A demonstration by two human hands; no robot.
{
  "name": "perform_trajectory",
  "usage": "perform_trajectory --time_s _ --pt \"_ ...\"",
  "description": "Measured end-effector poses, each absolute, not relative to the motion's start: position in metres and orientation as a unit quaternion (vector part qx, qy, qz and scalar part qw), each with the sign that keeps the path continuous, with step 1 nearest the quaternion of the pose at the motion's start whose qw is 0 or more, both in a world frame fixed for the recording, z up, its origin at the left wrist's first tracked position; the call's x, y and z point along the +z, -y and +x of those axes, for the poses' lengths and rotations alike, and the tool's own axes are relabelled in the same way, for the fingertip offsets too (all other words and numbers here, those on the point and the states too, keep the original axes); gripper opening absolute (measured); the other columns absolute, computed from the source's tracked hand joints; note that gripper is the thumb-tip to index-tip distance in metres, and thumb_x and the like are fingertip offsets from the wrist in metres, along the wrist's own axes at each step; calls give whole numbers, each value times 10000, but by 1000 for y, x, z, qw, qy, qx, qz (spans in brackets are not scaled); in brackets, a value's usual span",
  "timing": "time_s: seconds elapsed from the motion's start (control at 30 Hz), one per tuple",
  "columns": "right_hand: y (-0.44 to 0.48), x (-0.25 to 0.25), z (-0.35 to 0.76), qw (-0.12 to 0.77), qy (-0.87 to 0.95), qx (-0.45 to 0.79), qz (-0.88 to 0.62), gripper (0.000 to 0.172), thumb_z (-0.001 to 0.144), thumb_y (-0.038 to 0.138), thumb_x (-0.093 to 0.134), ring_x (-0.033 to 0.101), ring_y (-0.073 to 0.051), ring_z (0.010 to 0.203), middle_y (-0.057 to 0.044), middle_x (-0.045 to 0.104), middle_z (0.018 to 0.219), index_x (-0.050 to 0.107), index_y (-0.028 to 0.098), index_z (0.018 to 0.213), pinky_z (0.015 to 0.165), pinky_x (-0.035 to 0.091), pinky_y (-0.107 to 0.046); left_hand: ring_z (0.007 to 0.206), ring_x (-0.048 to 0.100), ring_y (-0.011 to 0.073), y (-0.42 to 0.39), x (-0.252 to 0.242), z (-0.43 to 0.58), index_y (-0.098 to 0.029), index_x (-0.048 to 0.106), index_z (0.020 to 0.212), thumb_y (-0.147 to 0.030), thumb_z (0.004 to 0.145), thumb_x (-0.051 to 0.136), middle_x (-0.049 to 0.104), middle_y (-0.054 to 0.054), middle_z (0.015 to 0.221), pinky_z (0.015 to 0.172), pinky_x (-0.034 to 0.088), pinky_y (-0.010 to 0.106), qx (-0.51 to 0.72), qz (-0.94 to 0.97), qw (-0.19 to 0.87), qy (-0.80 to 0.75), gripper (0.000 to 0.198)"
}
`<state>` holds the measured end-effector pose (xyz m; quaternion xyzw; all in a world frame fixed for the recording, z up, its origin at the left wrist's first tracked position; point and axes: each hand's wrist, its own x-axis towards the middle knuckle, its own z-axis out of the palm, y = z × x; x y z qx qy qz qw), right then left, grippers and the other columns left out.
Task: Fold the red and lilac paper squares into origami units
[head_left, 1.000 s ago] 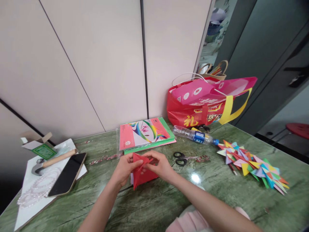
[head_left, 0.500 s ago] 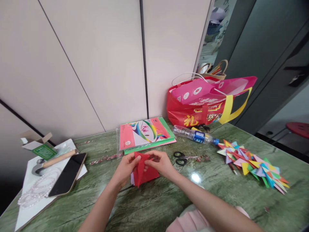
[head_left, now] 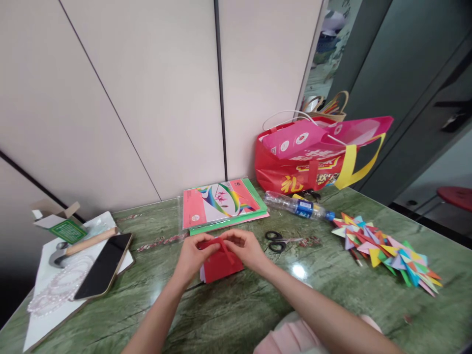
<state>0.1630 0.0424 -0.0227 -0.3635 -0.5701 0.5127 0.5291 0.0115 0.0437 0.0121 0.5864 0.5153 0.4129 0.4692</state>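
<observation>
Between my two hands is a folded piece of red paper [head_left: 219,242], pinched from both sides. My left hand [head_left: 196,254] is closed on its left part, thumb in front. My right hand [head_left: 244,248] is closed on its right part, where a narrow folded strip slants down. Below the hands lies a small stack of red paper sheets [head_left: 221,268] with a pale lilac edge at its left. The fingers partly hide the folded paper. Black-handled scissors [head_left: 277,241] rest on the table just right of my right hand.
Behind the hands sits a pack of coloured paper [head_left: 219,202]. A plastic bottle [head_left: 298,206], a red bag [head_left: 295,169] and colourful folded-paper pieces [head_left: 387,250] are to the right. At left are a phone [head_left: 105,268], a hammer [head_left: 88,242], clear beads [head_left: 61,285] and an opened box [head_left: 64,228].
The folded red paper has turned from hanging upright with a point downward to lying more sideways between my fingers. My left hand has tilted with it, and more of the red stack shows.
</observation>
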Motion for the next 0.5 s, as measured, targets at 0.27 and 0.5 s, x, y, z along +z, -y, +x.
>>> perform_trajectory --time_s 0.27,0.5 --pt "-40 -15 165 528 583 484 -384 152 717 270 607 621 -171 764 -45 680 821 662 169 816 693 498 -292 649 619 154 -42 14 11 -157 664 671 -125 669 582 669 29 674 608 504 258 491 695 275 -447 88" --pt "-32 -2 166 565 626 395 -365 112 705 209 630 614 -179 816 -51 679 828 681 176 799 754 481 -297 897 595 169 -44 6 -1 -204 625 933 -22 767 504 644 61 904 769 504 334 521 814 -21 -257 275"
